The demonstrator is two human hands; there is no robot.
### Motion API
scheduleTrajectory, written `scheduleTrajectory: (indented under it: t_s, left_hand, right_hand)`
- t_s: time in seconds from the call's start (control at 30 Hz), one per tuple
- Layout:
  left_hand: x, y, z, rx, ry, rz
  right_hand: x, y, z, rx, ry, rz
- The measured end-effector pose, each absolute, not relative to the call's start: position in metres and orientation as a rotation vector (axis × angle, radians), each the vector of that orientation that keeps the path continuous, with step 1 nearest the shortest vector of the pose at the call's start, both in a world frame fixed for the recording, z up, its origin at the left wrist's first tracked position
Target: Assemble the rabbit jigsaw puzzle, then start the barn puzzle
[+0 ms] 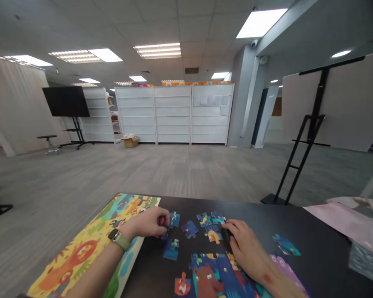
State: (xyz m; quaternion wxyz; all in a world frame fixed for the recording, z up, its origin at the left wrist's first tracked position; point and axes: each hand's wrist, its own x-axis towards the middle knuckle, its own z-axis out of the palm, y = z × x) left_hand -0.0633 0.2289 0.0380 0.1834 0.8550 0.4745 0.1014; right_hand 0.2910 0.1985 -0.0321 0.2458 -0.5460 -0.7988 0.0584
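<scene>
My left hand (149, 222) pinches a small blue jigsaw piece (165, 229) between curled fingers, and a smartwatch (119, 239) sits on that wrist. My right hand (245, 248) curls over a dark jigsaw piece (226, 236), which is mostly hidden under the fingers. Several loose pieces, including a blue one (189, 229) and one with orange (214, 236), lie between my hands on the black table (313, 231). A joined section of puzzle (217, 275) lies just below my right hand. A colourful puzzle box lid (93, 244) with a lion picture lies under my left forearm.
A crumpled pink bag (351, 213) and a grey patterned object (366, 260) sit at the table's right end. Beyond the table's far edge are carpet, a black easel (311, 136), white shelving (174, 114), a cardboard box (130, 141) and a screen on a stand (66, 101).
</scene>
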Motion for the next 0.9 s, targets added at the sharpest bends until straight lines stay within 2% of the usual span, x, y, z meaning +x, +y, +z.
scheduleTrajectory:
  t_s: [0.13, 0.33, 0.7, 0.9]
  left_hand:
    - [-0.053, 0.213, 0.042, 2.402, 1.376, 0.061]
    - [-0.039, 0.204, 0.042, 2.349, 1.434, -0.071]
    - [-0.015, 0.193, 0.043, 2.355, 1.145, -0.037]
    - [-0.026, 0.201, 0.044, 2.340, 1.208, 0.053]
  right_hand:
    - [0.291, 0.199, -0.033, -1.514, -2.176, 0.153]
    - [0.291, 0.200, -0.032, -1.558, -2.196, 0.147]
    - [0.290, 0.199, -0.029, -1.565, -2.195, 0.159]
    - [0.289, 0.199, -0.029, -1.573, -2.208, 0.168]
